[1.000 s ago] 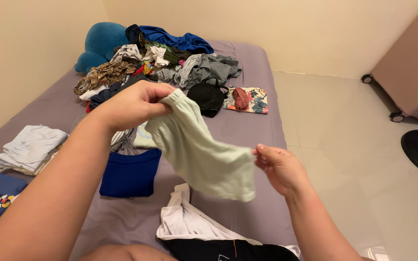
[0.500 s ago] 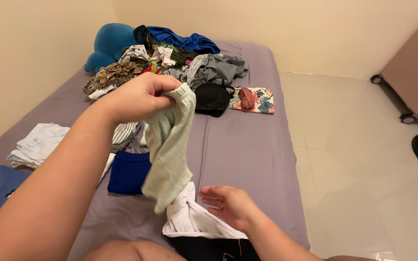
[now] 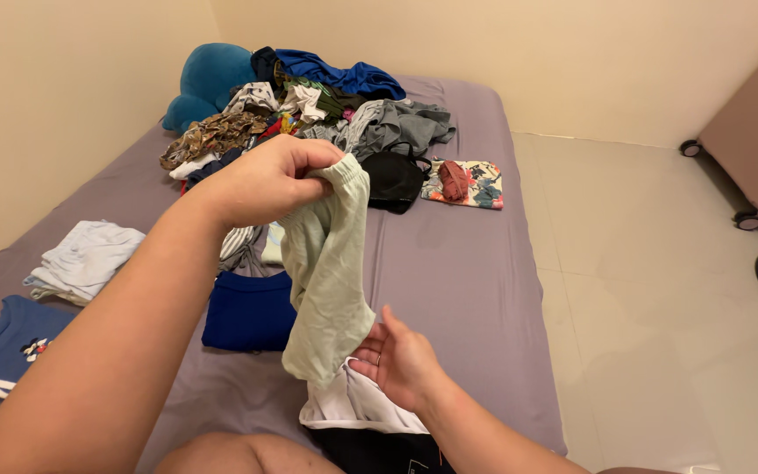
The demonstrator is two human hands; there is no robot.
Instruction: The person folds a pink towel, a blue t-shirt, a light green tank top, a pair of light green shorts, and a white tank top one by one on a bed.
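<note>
The left hand (image 3: pixel 267 180) is raised at chest height, fingers pinched shut on the elastic waistband of a pale green garment (image 3: pixel 326 263), so the cloth hangs straight down under its own weight. The right hand (image 3: pixel 396 358) sits lower, at about five o'clock from the left, palm up and fingers spread, meeting the hanging hem; it touches the cloth but does not look closed on it. Holding the piece by its top edge lets it drape long and flat, with the free hand placed to catch the bottom.

Below the right hand lies a white garment (image 3: pixel 353 405) on a black one (image 3: pixel 379 449), both cut off by the bottom edge. At nine o'clock from the hanging cloth lies a folded dark blue shirt (image 3: pixel 243 312), partly hidden behind it. Further left sit a light blue folded stack (image 3: pixel 85 261) and a blue printed shirt (image 3: pixel 2 347), laid apart on the purple bed (image 3: pixel 458 281) as separate piles.

At twelve o'clock a heap of mixed clothes (image 3: pixel 309 114) leans against a teal cushion (image 3: pixel 208 79); single pieces in it are hard to tell apart. A black bag (image 3: pixel 392 180) and a floral pouch (image 3: pixel 471 184) lie beside it. What the green garment is exactly cannot be made out.
</note>
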